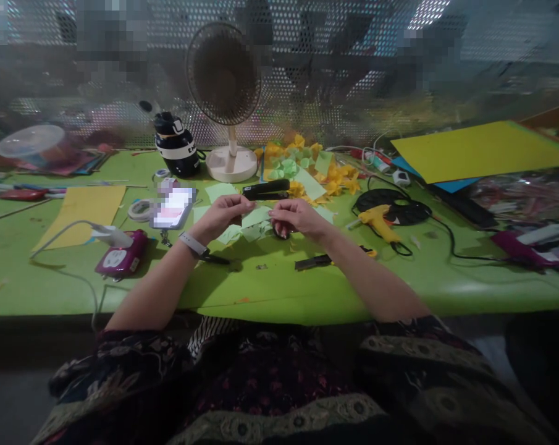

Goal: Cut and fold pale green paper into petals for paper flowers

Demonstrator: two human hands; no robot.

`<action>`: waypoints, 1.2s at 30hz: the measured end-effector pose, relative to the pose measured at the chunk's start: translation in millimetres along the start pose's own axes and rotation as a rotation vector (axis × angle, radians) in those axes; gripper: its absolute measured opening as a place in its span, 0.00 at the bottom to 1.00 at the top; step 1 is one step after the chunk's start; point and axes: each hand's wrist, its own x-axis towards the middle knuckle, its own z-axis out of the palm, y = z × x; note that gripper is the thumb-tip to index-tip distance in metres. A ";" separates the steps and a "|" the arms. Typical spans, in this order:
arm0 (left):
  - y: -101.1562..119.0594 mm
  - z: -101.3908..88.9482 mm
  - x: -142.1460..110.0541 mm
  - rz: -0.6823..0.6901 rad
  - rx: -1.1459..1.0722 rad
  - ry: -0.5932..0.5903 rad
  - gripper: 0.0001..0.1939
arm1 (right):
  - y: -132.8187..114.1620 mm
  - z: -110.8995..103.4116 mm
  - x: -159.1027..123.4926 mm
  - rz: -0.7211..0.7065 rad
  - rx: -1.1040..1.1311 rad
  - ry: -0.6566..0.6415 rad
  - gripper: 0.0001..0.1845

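Observation:
My left hand (222,214) and my right hand (294,217) are raised over the green table (270,290), and together they pinch a small pale green piece of paper (256,216) stretched between their fingertips. More pale green paper pieces (235,233) lie on the table just under the hands. A black stapler (266,190) sits right behind the hands. There is a light band on my left wrist.
A yellow glue gun (378,222) with a black cable lies right of my hands, with yellow paper flowers (335,176) behind. A fan (226,93), a black bottle (176,147), a phone (172,208), a pink device (120,256), tape (139,210) and yellow sheets (480,148) surround them.

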 end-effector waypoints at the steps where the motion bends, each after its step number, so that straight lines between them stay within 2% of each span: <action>1: 0.0 -2.8 1.1 -0.011 0.012 0.036 0.16 | -0.6 -1.2 0.3 0.044 -0.018 -0.011 0.14; 5: -2.8 -10.2 5.7 -0.074 0.135 0.194 0.15 | 2.7 0.5 2.9 0.257 -0.166 -0.124 0.14; 10: -7.0 -6.1 6.8 -0.132 0.266 0.162 0.15 | 9.8 4.6 3.9 0.354 -0.440 -0.249 0.19; 12: -7.9 -4.8 6.2 -0.129 0.287 0.151 0.15 | 7.9 -6.8 2.5 0.343 -0.584 -0.184 0.19; 14: -9.0 -5.4 5.9 -0.113 0.293 0.150 0.15 | 3.2 -27.8 -0.2 0.280 -0.733 0.006 0.14; 16: -10.5 -7.0 6.0 -0.095 0.285 0.152 0.14 | -1.9 -53.0 -3.7 0.207 -0.995 0.236 0.04; 17: -11.3 -7.9 6.1 -0.085 0.278 0.153 0.14 | -3.8 -64.8 -5.2 0.237 -1.141 0.303 0.04; 18: -12.0 -8.5 6.2 -0.076 0.270 0.154 0.14 | -5.0 -74.9 -6.5 0.321 -1.262 0.321 0.08; 21: -13.0 -8.7 5.7 -0.061 0.253 0.159 0.14 | -4.4 -91.0 -7.4 0.524 -1.447 0.194 0.16; 23: -12.4 -7.2 4.9 -0.061 0.245 0.160 0.14 | -2.1 -91.3 -5.9 0.561 -1.490 0.133 0.19; 25: -11.2 -5.1 4.2 -0.069 0.236 0.158 0.15 | 0.0 -87.9 -3.6 0.550 -1.519 0.128 0.19; 30: -8.2 -0.4 3.9 -0.077 0.217 0.150 0.14 | 5.1 -86.6 1.5 0.551 -1.550 0.202 0.15; 36: -3.9 6.8 0.5 -0.113 0.154 0.135 0.14 | 3.5 -99.2 -1.3 0.532 -1.487 0.413 0.15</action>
